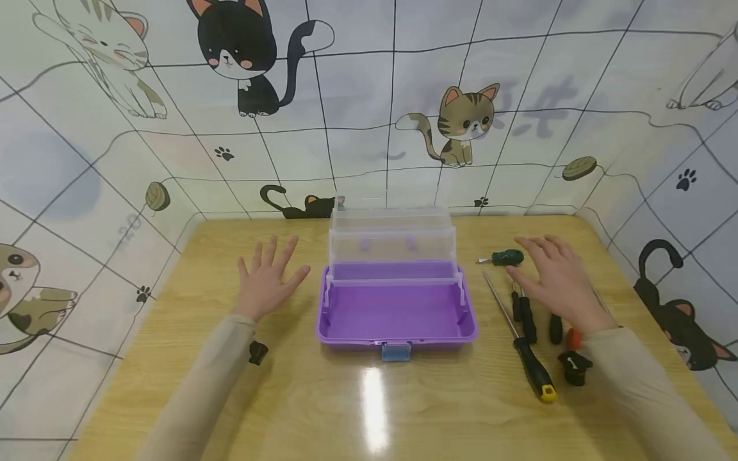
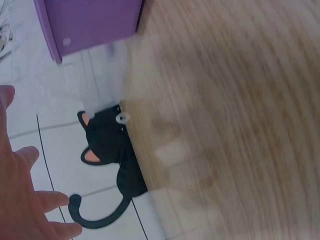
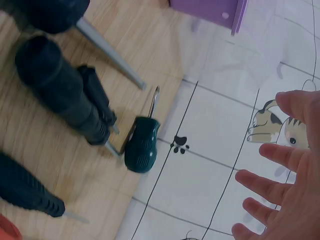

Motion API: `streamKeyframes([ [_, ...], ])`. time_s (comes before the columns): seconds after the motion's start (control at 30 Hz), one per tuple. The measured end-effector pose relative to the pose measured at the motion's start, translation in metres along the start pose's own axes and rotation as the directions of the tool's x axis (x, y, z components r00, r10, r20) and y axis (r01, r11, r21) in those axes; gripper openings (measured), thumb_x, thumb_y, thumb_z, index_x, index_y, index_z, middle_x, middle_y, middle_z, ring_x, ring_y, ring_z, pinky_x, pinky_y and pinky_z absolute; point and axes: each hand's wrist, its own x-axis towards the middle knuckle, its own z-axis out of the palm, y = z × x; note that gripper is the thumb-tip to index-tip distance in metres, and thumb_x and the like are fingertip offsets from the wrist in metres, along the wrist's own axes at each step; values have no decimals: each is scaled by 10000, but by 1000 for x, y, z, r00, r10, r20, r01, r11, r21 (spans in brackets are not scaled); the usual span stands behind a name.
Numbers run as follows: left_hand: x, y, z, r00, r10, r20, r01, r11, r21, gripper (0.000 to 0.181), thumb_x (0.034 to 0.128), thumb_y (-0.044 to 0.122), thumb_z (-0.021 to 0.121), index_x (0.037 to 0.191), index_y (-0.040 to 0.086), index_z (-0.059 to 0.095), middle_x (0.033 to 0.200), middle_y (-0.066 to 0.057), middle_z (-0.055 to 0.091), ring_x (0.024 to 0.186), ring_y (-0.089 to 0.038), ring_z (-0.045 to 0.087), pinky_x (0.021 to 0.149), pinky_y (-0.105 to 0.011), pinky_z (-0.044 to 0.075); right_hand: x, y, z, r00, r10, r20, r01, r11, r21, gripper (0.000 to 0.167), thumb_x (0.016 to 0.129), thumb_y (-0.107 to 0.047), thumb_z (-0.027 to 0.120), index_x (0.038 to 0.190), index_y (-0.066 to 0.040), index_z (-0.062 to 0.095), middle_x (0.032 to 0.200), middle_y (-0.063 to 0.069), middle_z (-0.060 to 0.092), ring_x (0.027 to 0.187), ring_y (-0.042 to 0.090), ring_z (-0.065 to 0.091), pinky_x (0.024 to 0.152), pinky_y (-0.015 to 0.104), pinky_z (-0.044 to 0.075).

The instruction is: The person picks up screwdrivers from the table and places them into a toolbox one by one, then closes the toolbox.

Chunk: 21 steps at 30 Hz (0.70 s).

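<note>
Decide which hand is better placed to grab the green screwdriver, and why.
Probably the right hand: it is empty and near the green screwdriver, while the left hand is across the purple box.

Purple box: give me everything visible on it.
The purple box is a shallow, rounded rectangular tray that looks like plastic. Its see-through lid stands raised toward the back, with two small purple pieces showing through. A blue latch sits mid-front. It's open, its smooth purple floor in view. The box rests upright on the wood-look table, latch side toward the person, between the left hand and right hand; neither hand touches it.
</note>
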Motion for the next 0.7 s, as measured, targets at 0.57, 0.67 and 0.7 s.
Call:
streamKeyframes([
  [0.57, -37, 32, 34, 952, 283, 114, -163, 788, -594, 1158, 796, 352, 791, 1556, 129, -53, 1602, -121, 9, 1423, -362, 155, 1123, -525, 153, -24, -21, -7, 998, 13, 61, -21, 991, 136, 557, 987, -336, 550, 1385, 41, 450, 1255, 298, 529, 1177, 506, 402, 936, 663, 303],
  [0.67, -42, 39, 40, 946, 306, 107, -167, 742, -649, 1234, 749, 309, 839, 1552, 199, -91, 1605, -101, 9, 1423, -339, 171, 1118, -510, 176, -30, -24, -7, 998, 18, 64, -27, 989, 142, 544, 985, -308, 559, 1379, 51, 453, 1235, 285, 554, 1168, 497, 422, 932, 658, 319],
  [0.7, -43, 42, 42, 943, 316, 105, -167, 723, -670, 1270, 729, 304, 855, 1546, 232, -115, 1605, -87, -4, 1423, -332, 171, 1115, -503, 190, -32, -25, -7, 997, 20, 69, -30, 989, 142, 543, 986, -303, 559, 1380, 55, 452, 1236, 284, 556, 1167, 496, 427, 932, 657, 323],
])
